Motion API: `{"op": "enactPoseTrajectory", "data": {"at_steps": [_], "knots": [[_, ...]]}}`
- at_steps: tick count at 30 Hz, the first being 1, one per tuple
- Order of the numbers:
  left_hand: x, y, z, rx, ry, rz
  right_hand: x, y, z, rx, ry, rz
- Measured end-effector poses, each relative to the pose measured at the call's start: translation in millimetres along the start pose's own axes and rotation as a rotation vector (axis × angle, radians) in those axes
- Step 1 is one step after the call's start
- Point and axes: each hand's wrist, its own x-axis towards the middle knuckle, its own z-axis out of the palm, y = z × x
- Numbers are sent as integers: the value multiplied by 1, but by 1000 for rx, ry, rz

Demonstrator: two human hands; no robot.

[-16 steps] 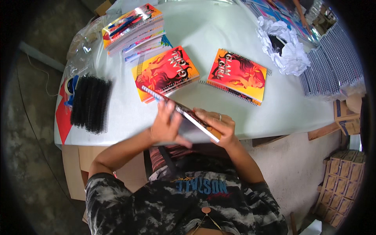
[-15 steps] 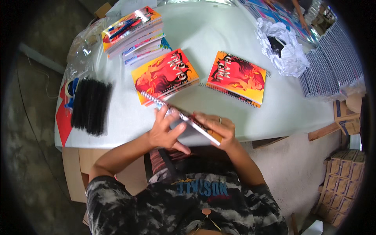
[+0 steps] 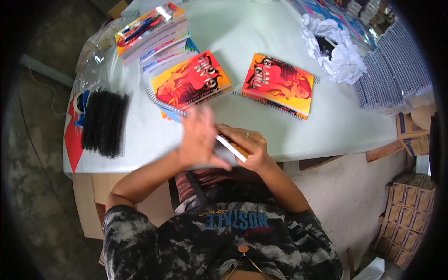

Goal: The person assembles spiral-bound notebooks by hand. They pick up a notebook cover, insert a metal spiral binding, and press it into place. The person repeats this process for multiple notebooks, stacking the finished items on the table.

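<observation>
My right hand (image 3: 249, 144) grips a notebook (image 3: 233, 148), tilted with its white page edge toward me, above the table's front edge. Close to its left end, my left hand (image 3: 198, 140) is blurred by motion, thumb spread away from the fingers; it appears open. Beyond it, a spiral binding coil (image 3: 161, 101) stretches along the left side of a notebook stack (image 3: 191, 79) with red and yellow illustrated covers. Whether the coil joins the held notebook is hidden by my left hand. Another small stack of spiral notebooks (image 3: 279, 84) lies to the right.
A bundle of black coils (image 3: 105, 123) lies at the left beside a blue tape dispenser (image 3: 81, 105). Taller notebook stacks (image 3: 151, 30) stand far left. Crumpled white paper (image 3: 343, 65) and a large coil-edged pile (image 3: 396, 70) sit at the right. Cartons (image 3: 403, 217) are stacked below right.
The held notebook and both hands have shifted slightly left and toward me. My left hand now moves fast and covers the notebook's left end. The coil shows farther left, by the stack.
</observation>
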Motion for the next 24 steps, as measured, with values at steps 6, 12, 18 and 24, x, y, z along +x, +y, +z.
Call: {"op": "enactPoseTrajectory", "data": {"at_steps": [6,12,18,24], "knots": [[-35,-41,-9,351,-11,247,1,6,3,-5,-49,-76],[41,1,-8,-4,40,313,9,15,-8,-46,31,-33],[124,-8,-16,218,-359,-374,14,-9,3,-421,-83,-278],[169,-56,16,742,-155,-83,13,-31,38,-354,-225,-170]]}}
